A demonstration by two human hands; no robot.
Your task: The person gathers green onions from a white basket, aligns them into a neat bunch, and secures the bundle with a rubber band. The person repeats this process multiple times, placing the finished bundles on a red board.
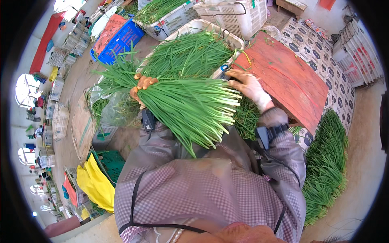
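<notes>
My left hand [143, 85], in a tan-stained glove, grips a thick bunch of long green leaves, probably Chinese chives [188, 103], around its leafy part. The leaf tips fan out to the left. The pale stem ends spread to the right above my lap. My right hand [247, 86], in a white glove with tan fingers, is beside those stem ends with fingers apart. Whether it touches the stems is hard to tell. Just beyond the bunch, a white plastic crate [238, 41] holds more loose chives [188, 54].
A red board [285, 76] lies at the right, with a row of stacked chives [326, 170] near it on the floor. Further off stand a blue crate [121, 42] and white crates [234, 15]. A green basket [111, 164] and yellow cloth [95, 183] are at my left.
</notes>
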